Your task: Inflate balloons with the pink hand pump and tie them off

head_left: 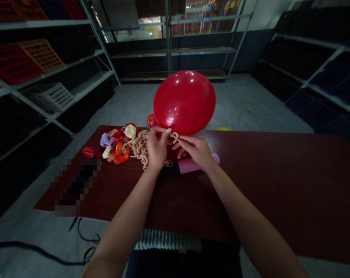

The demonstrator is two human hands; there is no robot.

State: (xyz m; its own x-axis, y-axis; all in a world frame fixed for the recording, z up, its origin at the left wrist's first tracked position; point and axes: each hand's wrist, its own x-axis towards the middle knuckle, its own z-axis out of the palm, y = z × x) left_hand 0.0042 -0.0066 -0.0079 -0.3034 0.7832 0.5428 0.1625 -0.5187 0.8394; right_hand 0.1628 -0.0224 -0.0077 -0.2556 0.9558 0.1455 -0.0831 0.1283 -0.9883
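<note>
An inflated red balloon (185,100) stands up just beyond my fingers, over the table's far edge. My left hand (157,150) is closed in a pinch at the balloon's lower end; the neck itself is mostly hidden. Between my two hands curls a thin beige loop (175,137), its near end pinched by the thumb and fingers of my right hand (197,151). Left of my left hand lies a tangled heap of similar beige loops (139,148). A pink cylinder (192,165) with a dark end rests beneath my right hand.
Several limp balloons (121,152) in mixed colours lie at the dark table's (264,181) left end, near a pixelated dark object (79,183). Part of a yellow round thing (224,128) shows beyond the far edge. Shelves with crates (41,54) flank the room; black cable (32,247) crosses the floor.
</note>
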